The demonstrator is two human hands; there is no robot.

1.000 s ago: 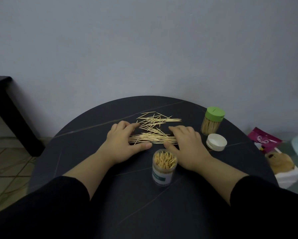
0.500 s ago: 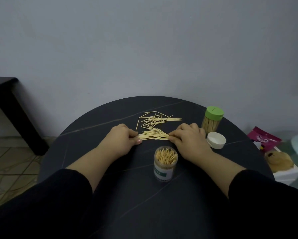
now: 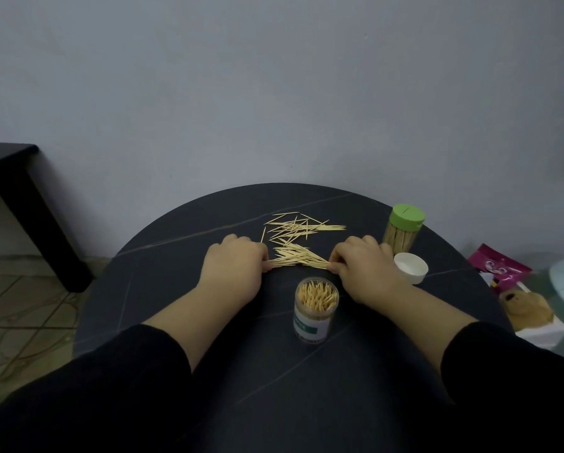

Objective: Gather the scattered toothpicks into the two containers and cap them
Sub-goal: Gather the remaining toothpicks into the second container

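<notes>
The left hand (image 3: 231,269), centre-left of the frame, pinches one end of the toothpick bundle (image 3: 298,259) in a narrow grip. The bundle lies on the counter (image 3: 339,204), long axis left to right. The right hand (image 3: 365,269) pinches the other end; the open container (image 3: 316,308) stands just below, nearer it.

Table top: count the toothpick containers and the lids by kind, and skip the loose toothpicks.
Containers: 2, open container, green-capped container
Lids: 2, green cap fitted, white lid lying loose
Total: 4
</notes>
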